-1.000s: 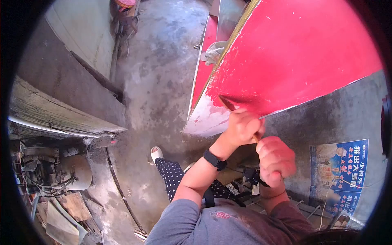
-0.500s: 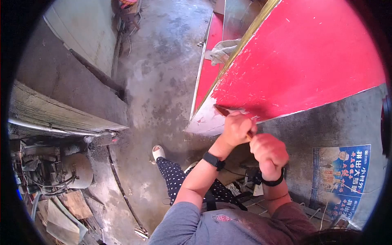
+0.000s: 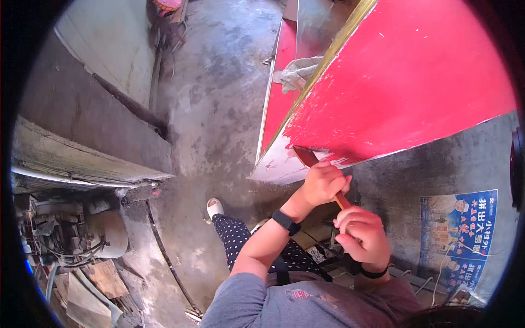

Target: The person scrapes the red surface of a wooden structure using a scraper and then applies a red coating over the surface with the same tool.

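A large red-painted panel [image 3: 404,82] leans over the floor, its lower corner scraped to bare white. Both my hands grip one long scraping tool [image 3: 307,157] with a wooden handle. My left hand [image 3: 322,183] holds it near the flat blade, which rests against the panel's scraped bottom edge. My right hand [image 3: 361,235] is closed on the rear end of the handle, lower and nearer to my body. Black bands sit on both wrists.
A rag [image 3: 298,71] lies on the panel's far edge beside a second red panel [image 3: 284,60]. A blue poster [image 3: 456,229] lies on the concrete at right. Machinery and wood scraps [image 3: 82,246] crowd the lower left. My foot in a white shoe [image 3: 214,208] stands on the floor.
Both hands pulled down and back toward my body; the blade slid from the red paint to the panel's lower scraped edge, and my right hand dropped lower.
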A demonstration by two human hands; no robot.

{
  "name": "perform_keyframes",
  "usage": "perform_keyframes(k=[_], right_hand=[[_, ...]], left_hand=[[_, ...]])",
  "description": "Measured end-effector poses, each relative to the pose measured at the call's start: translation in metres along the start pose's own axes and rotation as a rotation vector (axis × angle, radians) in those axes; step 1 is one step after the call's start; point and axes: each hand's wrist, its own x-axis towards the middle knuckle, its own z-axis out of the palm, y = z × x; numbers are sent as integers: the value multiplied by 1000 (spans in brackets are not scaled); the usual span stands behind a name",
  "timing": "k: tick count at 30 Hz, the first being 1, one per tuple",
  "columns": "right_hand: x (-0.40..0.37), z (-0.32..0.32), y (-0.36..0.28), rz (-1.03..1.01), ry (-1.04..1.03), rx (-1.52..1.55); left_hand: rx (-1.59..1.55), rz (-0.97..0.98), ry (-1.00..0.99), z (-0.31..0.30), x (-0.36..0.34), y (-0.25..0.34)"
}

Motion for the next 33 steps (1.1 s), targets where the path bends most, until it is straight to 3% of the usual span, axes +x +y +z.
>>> perform_keyframes(k=[8, 10, 12, 15, 19, 33], right_hand=[[-13, 27, 20, -169, 92, 9], [-19, 26, 13, -119, 96, 16], [-21, 23, 4, -68, 99, 27], [-25, 22, -5, -234, 104, -21], [-23, 29, -4, -240, 109, -35], [-29, 37, 8, -295, 207, -9]], left_hand=[[-38, -11, -138, -12, -15, 6], [-48, -17, -167, -15, -6, 12], [-214, -107, -189, -18, 4, 25], [-244, -210, -125, -24, 11, 37], [-151, -41, -195, -28, 8, 24], [-114, -26, -132, -19, 1, 28]])
